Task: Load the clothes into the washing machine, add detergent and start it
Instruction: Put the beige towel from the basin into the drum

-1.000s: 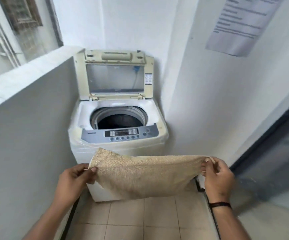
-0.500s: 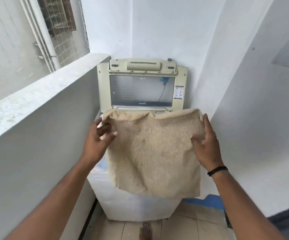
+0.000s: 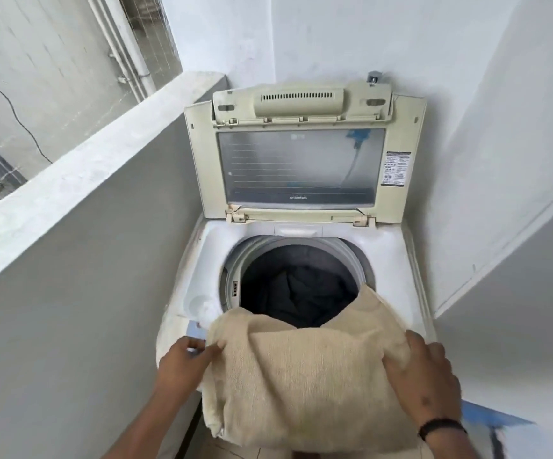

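— Where's your load going?
— Into the cream top-loading washing machine (image 3: 301,226), lid up, dark clothes already in the drum. You drape the beige terry towel (image 3: 305,372) over its front edge.
— Hands?
— Your left hand (image 3: 182,362) pinches one corner, your right hand (image 3: 424,379) grips the other, spreading it to drop in.

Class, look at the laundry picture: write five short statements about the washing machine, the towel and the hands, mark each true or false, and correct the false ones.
1. The cream top-loading washing machine has its lid closed. False: the lid stands open and upright.
2. Both hands hold the beige terry towel. True: left hand and right hand grip its sides.
3. The drum is empty. False: dark clothes lie inside.
4. The towel lies fully inside the drum. False: it drapes over the front edge.
5. The right wrist wears a black band. True.
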A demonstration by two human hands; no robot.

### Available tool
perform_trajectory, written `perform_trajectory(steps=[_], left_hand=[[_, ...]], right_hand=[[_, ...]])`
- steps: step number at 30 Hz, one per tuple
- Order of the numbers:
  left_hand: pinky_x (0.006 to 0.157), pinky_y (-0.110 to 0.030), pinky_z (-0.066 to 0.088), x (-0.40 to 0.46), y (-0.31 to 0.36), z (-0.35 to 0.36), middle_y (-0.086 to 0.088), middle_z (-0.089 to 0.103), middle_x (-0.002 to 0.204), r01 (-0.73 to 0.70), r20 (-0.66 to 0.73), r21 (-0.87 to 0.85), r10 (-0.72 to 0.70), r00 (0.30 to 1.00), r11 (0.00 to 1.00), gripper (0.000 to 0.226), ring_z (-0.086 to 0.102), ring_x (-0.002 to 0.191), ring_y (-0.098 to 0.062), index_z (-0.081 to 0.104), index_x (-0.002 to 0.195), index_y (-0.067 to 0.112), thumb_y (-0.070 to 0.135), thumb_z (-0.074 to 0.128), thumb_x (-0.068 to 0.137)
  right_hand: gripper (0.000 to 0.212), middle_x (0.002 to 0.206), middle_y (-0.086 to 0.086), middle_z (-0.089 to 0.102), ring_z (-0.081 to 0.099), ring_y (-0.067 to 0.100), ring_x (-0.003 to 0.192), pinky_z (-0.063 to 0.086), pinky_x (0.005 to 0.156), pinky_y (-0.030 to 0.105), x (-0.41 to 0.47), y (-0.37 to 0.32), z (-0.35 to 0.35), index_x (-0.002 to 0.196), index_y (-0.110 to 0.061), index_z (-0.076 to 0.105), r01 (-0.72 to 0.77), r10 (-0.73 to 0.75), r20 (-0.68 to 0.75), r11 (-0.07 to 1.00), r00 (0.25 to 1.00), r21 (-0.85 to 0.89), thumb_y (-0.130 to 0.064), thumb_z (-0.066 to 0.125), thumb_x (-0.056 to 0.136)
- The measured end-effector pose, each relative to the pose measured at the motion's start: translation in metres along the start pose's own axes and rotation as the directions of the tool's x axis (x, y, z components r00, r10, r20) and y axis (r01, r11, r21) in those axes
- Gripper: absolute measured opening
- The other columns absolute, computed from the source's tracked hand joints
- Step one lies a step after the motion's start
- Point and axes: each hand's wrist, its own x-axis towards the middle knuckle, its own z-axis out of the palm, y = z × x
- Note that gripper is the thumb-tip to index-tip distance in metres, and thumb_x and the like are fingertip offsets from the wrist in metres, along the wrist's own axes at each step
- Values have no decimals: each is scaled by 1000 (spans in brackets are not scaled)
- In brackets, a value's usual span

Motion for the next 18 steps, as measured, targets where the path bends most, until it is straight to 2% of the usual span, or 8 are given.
perform_trajectory(steps=[3, 5, 6, 8, 10, 13, 15, 18], left_hand=[[61, -29, 50, -1, 11, 2, 2, 67, 82, -104, 141, -43, 109, 984, 994, 44, 62, 70, -11, 51, 117, 43, 40, 79, 83], [53, -27, 40, 3, 24, 4, 3, 56, 60, -250, 175, -51, 255, 951, 967, 47, 48, 52, -12, 51, 117, 55, 21, 71, 92], [53, -29, 42, 6, 33, 6, 0, 59, 60, -308, 158, -33, 309, 938, 951, 45, 50, 52, -16, 57, 113, 55, 15, 66, 95], [62, -26, 50, 10, 58, 12, 10, 73, 80, -377, 69, -47, 379, 923, 925, 36, 66, 70, -18, 71, 102, 45, 11, 59, 98], [71, -19, 48, 15, 90, 15, 22, 74, 97, -430, -59, -116, 426, 903, 895, 33, 69, 86, -6, 73, 99, 41, 12, 58, 99], [76, -6, 43, 23, 135, 10, 17, 66, 104, -613, -199, -117, 586, 785, 782, 34, 63, 92, -1, 63, 123, 36, 20, 68, 94], [77, -7, 42, 35, 156, 10, 12, 54, 113, -696, -202, 53, 691, 694, 716, 61, 56, 94, 0, 51, 141, 33, 34, 76, 86], [81, -30, 51, 59, 165, 17, 2, 39, 145, -637, -89, 273, 678, 729, 721, 85, 55, 109, -17, 30, 156, 32, 39, 77, 85]], right_hand=[[50, 109, 4, 63, 62, 24, 90, 49, 74, 32, 16, -4, -7, 141, -29, 36, 131, -137, 61, 987, 989, 92, -38, 55, 95], [47, 99, -1, 67, 61, 18, 80, 48, 71, 29, 28, -12, -12, 139, -32, 37, 231, -245, 59, 956, 968, 182, -24, 55, 96], [46, 101, -2, 67, 60, 15, 80, 47, 71, 26, 32, -18, -15, 137, -33, 40, 271, -288, 40, 933, 957, 237, -19, 55, 96], [43, 111, -5, 64, 57, 8, 85, 42, 72, 15, 42, -34, -20, 136, -32, 48, 354, -354, -58, 883, 933, 308, -13, 53, 97], [40, 107, -9, 59, 56, 3, 84, 41, 70, 7, 53, -53, -29, 132, -27, 58, 445, -394, -213, 834, 894, 326, -8, 52, 97], [41, 106, -7, 54, 54, 1, 82, 40, 71, 3, 70, -82, -45, 131, -19, 61, 550, -400, -422, 764, 813, 336, -1, 54, 94], [49, 123, -3, 52, 50, 0, 91, 42, 77, 9, 83, -97, -49, 139, -18, 54, 575, -427, -426, 752, 797, 322, -3, 58, 92], [73, 153, 0, 32, 54, 13, 115, 51, 83, 26, 105, -113, -39, 154, -24, 30, 523, -487, -199, 822, 851, 225, -14, 63, 90]])
